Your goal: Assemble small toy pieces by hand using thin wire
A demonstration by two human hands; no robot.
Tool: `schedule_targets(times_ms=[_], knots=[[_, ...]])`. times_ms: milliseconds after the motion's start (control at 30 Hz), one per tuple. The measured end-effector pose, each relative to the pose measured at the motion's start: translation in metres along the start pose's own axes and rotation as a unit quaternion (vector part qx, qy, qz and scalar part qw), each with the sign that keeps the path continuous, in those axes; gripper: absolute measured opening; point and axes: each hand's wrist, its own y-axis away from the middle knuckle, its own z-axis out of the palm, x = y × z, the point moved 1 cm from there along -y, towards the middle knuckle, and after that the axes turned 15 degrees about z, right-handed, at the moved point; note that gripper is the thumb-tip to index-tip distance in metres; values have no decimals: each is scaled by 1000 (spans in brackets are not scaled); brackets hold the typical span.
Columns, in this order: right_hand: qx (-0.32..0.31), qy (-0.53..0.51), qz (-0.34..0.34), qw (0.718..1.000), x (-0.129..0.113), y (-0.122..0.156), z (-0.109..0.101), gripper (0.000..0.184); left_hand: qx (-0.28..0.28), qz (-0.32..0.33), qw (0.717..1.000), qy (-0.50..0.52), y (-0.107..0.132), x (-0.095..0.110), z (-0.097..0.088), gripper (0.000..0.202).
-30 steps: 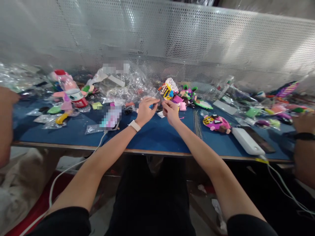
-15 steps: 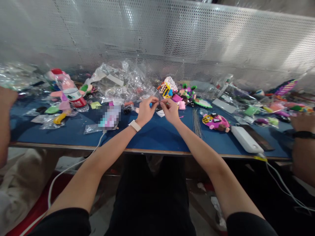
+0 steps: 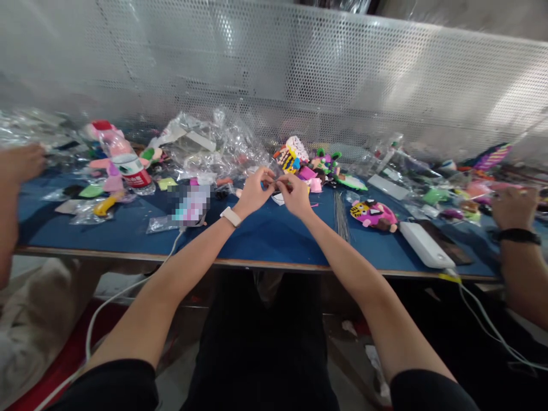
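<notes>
My left hand [image 3: 254,191] and my right hand [image 3: 295,195] meet over the middle of the blue table [image 3: 265,234], fingertips pinched together. Between them they hold a small thin piece with a bit of blue on it [image 3: 276,182], too small to name. A white band sits on my left wrist [image 3: 231,216]. Just behind my hands lie a striped colourful toy [image 3: 291,154], a green and purple toy [image 3: 327,161] and pink pieces [image 3: 312,177]. A bundle of thin wires [image 3: 341,211] lies right of my right hand.
Crumpled clear plastic bags [image 3: 214,145] and a bottle with a red label [image 3: 131,168] stand at the back left. A pink toy [image 3: 372,214], a white power bank [image 3: 426,244] and its cable lie right. Other people's hands [image 3: 511,208] [image 3: 19,162] work at both ends. A perforated metal wall backs the table.
My hands stayed pinched together, shifting slightly. The person on the right raised a hand onto the table among the toys; the hand at the left edge moved up too.
</notes>
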Motion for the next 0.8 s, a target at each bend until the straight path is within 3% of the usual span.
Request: schedule_targets(times_ms=[167, 367, 600, 800], knots=[[-9, -27, 19, 999, 1, 1, 4, 26, -12, 51, 990, -130, 3, 2, 0, 19], [-4, -1, 0, 1000, 2, 0, 1, 21, -28, 67, 985, -154, 4, -8, -5, 9], [-1, 5, -10, 1000, 0, 0, -2, 16, -71, 111, 977, -169, 4, -10, -10, 31], [-6, 10, -15, 1000, -5, 1, -3, 17, -55, 131, 973, -179, 6, -3, -9, 46]])
